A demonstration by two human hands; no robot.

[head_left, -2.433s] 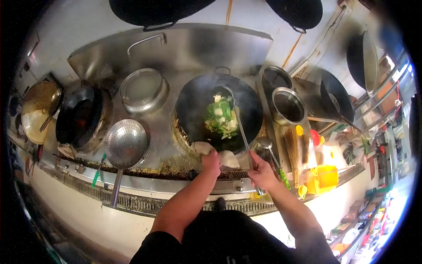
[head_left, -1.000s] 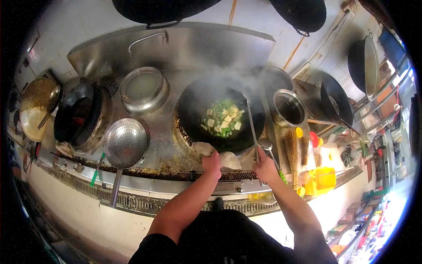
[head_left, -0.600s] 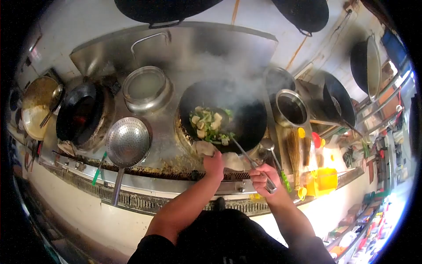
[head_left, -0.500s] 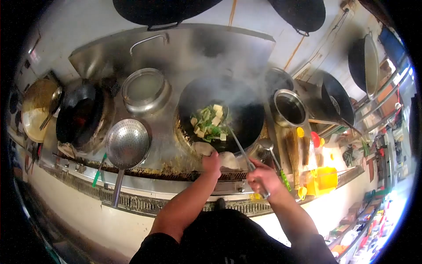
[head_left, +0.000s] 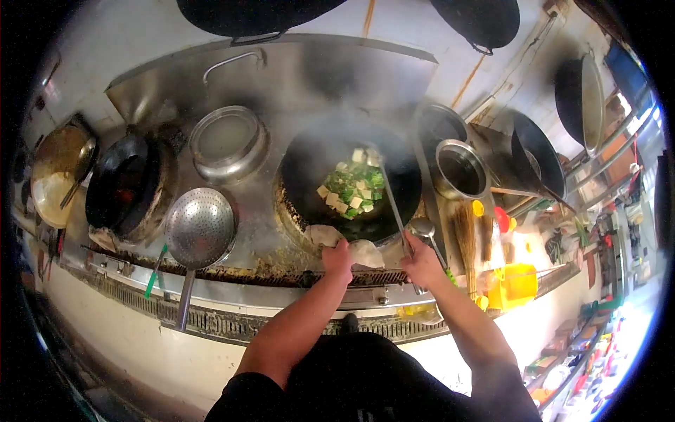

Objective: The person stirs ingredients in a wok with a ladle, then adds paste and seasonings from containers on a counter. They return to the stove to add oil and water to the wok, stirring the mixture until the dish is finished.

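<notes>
Wok [head_left: 309, 169] of tofu cubes and greens [head_left: 351, 191] steams at the centre of the frame, seated in its burner ring on the steel counter [head_left: 256, 211]. My left grip [head_left: 338, 259] is clamped on a white cloth [head_left: 365, 252] folded over the wok's near rim. My right grip [head_left: 422, 264] is wrapped shut round the low end of a long ladle [head_left: 392, 200], whose bowl sits at the far edge of the food.

By its look the pan is thick dark metal: heavy, rigid and hot, with a rim that is probably greasy. The padded spot under the cloth seems the one safe place to take it, and with a firm, closed hold, since the cloth could slide on the metal. The ladle reads as stiff and fairly light. Its handle is best held far down, away from the steam, as I have it. The tofu looks soft and likely to break under a hard push, and the greens are limp and light.

A perforated skimmer [head_left: 200, 227] lies on the counter left of the wok, with a steel pot [head_left: 226, 141] of pale liquid above it. A second dark wok [head_left: 123, 186] stands farther left. To the right are a steel container [head_left: 460, 169] and a small ladle [head_left: 422, 227], the latter just beside my right grip.
</notes>
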